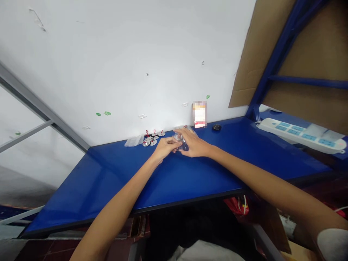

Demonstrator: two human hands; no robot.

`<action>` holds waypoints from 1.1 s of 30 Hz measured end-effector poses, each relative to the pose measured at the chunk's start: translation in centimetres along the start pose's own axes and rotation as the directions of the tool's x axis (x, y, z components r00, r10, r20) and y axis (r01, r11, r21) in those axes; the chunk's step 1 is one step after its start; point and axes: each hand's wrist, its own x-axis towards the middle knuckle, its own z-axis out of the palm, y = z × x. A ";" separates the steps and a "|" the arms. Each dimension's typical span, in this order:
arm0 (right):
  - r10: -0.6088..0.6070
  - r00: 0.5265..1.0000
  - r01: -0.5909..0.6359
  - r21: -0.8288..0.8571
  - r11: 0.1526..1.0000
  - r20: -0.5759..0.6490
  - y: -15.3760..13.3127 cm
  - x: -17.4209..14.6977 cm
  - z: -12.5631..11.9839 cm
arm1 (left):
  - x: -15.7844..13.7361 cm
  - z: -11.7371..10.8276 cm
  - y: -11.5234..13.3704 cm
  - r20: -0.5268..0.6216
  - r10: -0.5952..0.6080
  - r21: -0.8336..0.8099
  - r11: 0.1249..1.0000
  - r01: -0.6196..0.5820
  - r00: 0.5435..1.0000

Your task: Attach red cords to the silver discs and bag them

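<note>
Both hands meet over the blue table (pixel 168 181), close to the wall. My left hand (pixel 166 148) pinches the near edge of a small clear plastic bag (pixel 185 145), thumb against fingers. Over the bag's right side curves my right hand (pixel 193 143), its fingers and thumb gripping it. What lies inside the bag is too small and covered to make out. Left of the hands is a cluster of round silvery tags (pixel 152 139) with red cord loops. Flat clear plastic bags (pixel 134 140) lie beside them. More clear plastic (pixel 182 127) shows partly behind my right hand.
A small card or box (pixel 199 114), blurred out, leans on the white wall (pixel 163 65). A black round object (pixel 216 127) rests to its right. Farther right is a white power strip (pixel 301 135) by a blue metal frame (pixel 272 65). A grey metal frame (pixel 49 112) stands left.
</note>
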 end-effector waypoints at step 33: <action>0.077 0.997 -0.076 0.042 0.996 -0.009 0.0 0.2 0.1 | 0.2 -0.9 0.4 0.007 0.125 0.151 0.981 -0.125 0.992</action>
